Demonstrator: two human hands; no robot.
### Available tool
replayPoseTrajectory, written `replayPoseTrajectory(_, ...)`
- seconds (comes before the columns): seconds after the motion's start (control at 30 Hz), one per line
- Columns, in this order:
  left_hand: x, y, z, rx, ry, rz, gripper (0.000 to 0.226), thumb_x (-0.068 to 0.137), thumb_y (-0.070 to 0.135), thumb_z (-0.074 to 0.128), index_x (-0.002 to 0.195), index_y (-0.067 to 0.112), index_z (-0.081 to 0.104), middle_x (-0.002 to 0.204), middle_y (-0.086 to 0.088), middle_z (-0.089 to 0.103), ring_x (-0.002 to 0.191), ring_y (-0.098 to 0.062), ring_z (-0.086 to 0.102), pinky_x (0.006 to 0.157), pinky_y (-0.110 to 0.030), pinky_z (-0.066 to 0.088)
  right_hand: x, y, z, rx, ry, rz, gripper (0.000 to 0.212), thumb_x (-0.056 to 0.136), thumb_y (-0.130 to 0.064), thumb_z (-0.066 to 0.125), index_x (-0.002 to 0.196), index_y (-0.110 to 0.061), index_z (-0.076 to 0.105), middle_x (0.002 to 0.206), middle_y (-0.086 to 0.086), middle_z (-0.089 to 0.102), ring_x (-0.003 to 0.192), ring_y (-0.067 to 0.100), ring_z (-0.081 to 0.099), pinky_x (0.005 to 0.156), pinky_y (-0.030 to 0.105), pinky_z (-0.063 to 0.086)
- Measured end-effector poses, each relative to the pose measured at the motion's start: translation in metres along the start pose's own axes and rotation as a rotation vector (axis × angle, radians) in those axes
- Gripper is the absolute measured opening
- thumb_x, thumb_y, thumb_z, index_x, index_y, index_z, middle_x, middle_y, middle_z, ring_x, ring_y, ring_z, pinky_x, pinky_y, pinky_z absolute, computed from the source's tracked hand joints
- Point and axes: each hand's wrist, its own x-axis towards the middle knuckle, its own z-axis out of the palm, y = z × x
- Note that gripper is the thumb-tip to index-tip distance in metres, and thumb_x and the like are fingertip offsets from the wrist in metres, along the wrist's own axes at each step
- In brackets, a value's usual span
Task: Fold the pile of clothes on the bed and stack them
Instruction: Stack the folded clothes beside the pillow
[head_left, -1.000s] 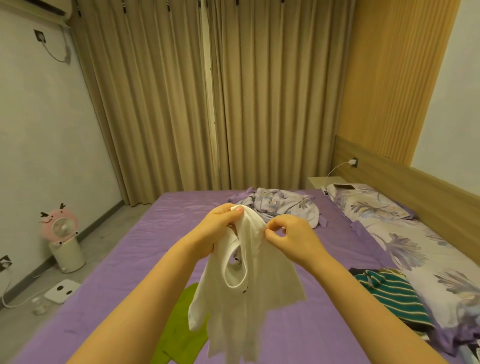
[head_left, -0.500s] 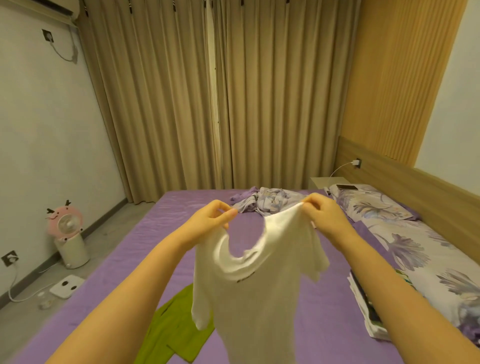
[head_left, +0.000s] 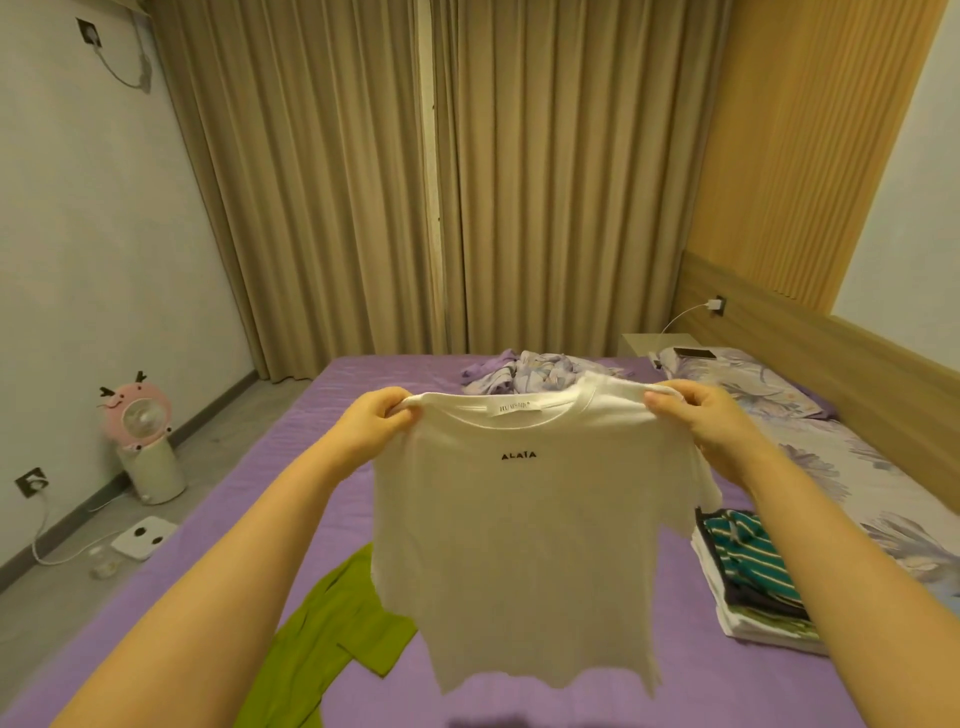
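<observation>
White T-shirt now stretched flat between both hands above the purple bed.

Half a second ago the white T-shirt (head_left: 519, 540) sagged with its collar drooping; now the left hand (head_left: 376, 423) and right hand (head_left: 698, 415) have drawn apart, each pinching a shoulder, so the collar runs level, the hem hangs straight down and the black lettering faces the camera. Below lie a green garment (head_left: 332, 623) and, to the right, a folded stack (head_left: 753, 582) on the bed (head_left: 291, 457); a crumpled floral heap (head_left: 535, 371) lies farther off.
</observation>
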Motion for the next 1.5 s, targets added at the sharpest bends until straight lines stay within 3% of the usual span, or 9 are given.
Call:
replayPoseTrajectory(0.1,-0.005,-0.011,0.011,0.014,0.241,-0.039,0.037,0.089,0.033,0.064,0.073,0.001,0.053,0.065,-0.001,0.048,0.061,-0.016,0.041,0.057,-0.031,0.031,-0.006,0.009,-0.002,0.034,0.123,-0.051,0.012,0.092,-0.025,0.060,0.093,-0.029,0.071,0.085,-0.016,0.068,0.076,-0.003,0.059,0.067,0.021,0.043)
replayPoseTrajectory(0.2,-0.011,-0.020,0.019,-0.010,0.258,-0.030,0.039,0.086,0.036,0.067,0.074,0.000,0.058,0.066,-0.007,0.052,0.062,-0.015,0.044,0.058,-0.031,0.033,-0.016,0.023,-0.002,-0.017,0.156,-0.078,0.016,0.093,-0.023,0.059,0.091,-0.035,0.070,0.080,-0.022,0.069,0.073,-0.012,0.059,0.064,0.010,0.046)
replayPoseTrajectory(0.47,-0.002,-0.022,0.014,-0.047,-0.098,-0.063,0.031,0.083,0.043,0.070,0.067,0.017,0.067,0.059,0.006,0.053,0.054,-0.006,0.045,0.052,-0.023,0.034,-0.024,0.063,-0.016,-0.008,0.114,0.068,0.015,0.090,-0.025,0.063,0.086,-0.035,0.074,0.087,-0.015,0.073,0.074,-0.003,0.066,0.061,0.016,0.049)
replayPoseTrajectory(0.7,0.067,-0.012,0.006,0.200,-0.486,-0.144,0.032,0.084,0.051,0.065,0.069,0.022,0.071,0.061,0.010,0.063,0.054,-0.002,0.054,0.052,-0.018,0.042,0.018,0.068,-0.033,-0.091,0.023,0.191,0.012,0.087,-0.027,0.065,0.095,-0.024,0.074,0.089,-0.006,0.074,0.074,0.004,0.067,0.063,0.023,0.050)
replayPoseTrajectory(0.83,0.104,-0.073,0.075,0.345,-0.432,-0.140,0.030,0.092,0.037,0.059,0.072,0.015,0.061,0.062,0.007,0.050,0.059,-0.013,0.044,0.052,-0.024,0.033,0.047,0.118,-0.009,-0.363,0.024,0.263,0.011,0.089,-0.027,0.064,0.086,-0.020,0.072,0.082,-0.007,0.071,0.074,0.010,0.064,0.063,0.027,0.045)
replayPoseTrajectory(0.93,0.105,-0.144,0.152,0.390,-0.422,-0.151,0.025,0.097,0.025,0.051,0.075,0.013,0.052,0.078,-0.008,0.056,0.075,-0.026,0.050,0.060,-0.032,0.031,0.057,0.186,0.026,-0.598,-0.022,0.338,0.028,0.089,-0.020,0.060,0.062,-0.016,0.059,0.064,0.001,0.058,0.064,0.020,0.049,0.057,0.032,0.035)
replayPoseTrajectory(1.1,0.087,-0.244,0.253,0.567,-0.427,-0.173,0.021,0.095,0.025,0.051,0.095,0.014,0.069,0.096,-0.014,0.068,0.097,-0.032,0.058,0.068,-0.035,0.040,0.051,0.300,0.076,-0.854,-0.115,0.564,0.030,0.094,-0.023,0.052,0.066,-0.012,0.054,0.068,0.012,0.053,0.066,0.027,0.047,0.058,0.037,0.031)
replayPoseTrajectory(1.33,0.086,-0.299,0.328,-0.059,-0.435,-0.546,0.022,0.103,0.017,0.035,0.086,0.009,0.047,0.076,-0.008,0.055,0.057,-0.028,0.066,0.041,-0.030,0.049,0.041,0.382,0.101,-0.751,0.068,0.689,0.025,0.094,-0.018,0.054,0.076,-0.003,0.060,0.073,0.014,0.059,0.072,0.031,0.053,0.058,0.035,0.034)
replayPoseTrajectory(1.5,0.096,-0.319,0.354,-0.232,-0.358,-0.635,0.019,0.102,0.018,0.040,0.091,0.010,0.053,0.085,-0.009,0.058,0.068,-0.029,0.070,0.060,-0.041,0.058,0.055,0.412,0.105,-0.369,0.301,0.703,0.023,0.091,-0.016,0.059,0.075,-0.001,0.055,0.068,0.007,0.054,0.049,0.012,0.063,0.047,0.024,0.040)
